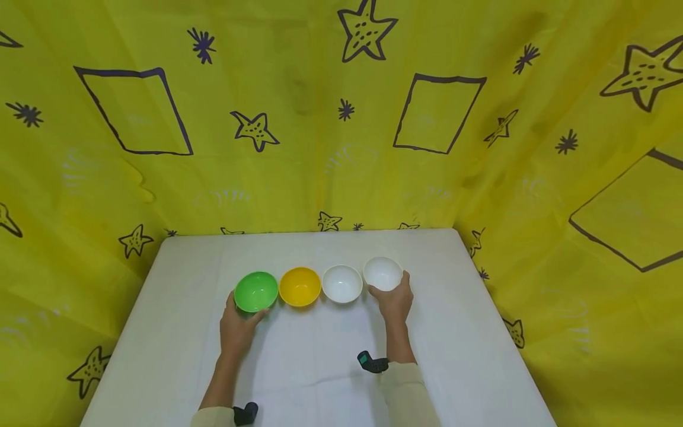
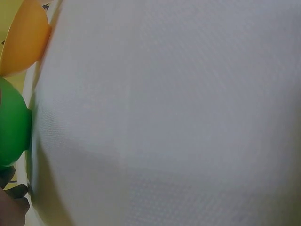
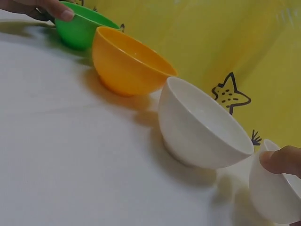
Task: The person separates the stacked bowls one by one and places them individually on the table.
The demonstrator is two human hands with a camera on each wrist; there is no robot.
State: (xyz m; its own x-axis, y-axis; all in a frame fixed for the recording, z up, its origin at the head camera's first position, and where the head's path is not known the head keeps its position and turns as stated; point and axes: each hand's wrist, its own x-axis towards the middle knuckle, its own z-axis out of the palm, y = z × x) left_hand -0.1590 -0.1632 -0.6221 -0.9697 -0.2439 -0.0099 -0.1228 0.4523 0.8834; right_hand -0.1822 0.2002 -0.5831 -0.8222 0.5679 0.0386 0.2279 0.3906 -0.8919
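Note:
Four bowls stand side by side in a row, mouths up. At the left end, my left hand [image 1: 237, 332] holds the green bowl [image 1: 257, 292], its thumb at the near rim and fingers round the left side. Touching or almost touching it is the orange-yellow bowl [image 1: 300, 287]. A white bowl [image 1: 342, 284] follows to the right, with no hand on it. My right hand [image 1: 395, 300] grips the other white bowl [image 1: 382, 273] at the right end. In the right wrist view its thumb [image 3: 280, 160] lies over that bowl's rim.
The bowls stand on a white-covered table [image 1: 315, 367], whose far edge meets a yellow curtain [image 1: 309, 178] with drawn stars and outlined shapes. The curtain also hangs along both sides. A black wrist device [image 1: 372, 362] shows beside the right sleeve.

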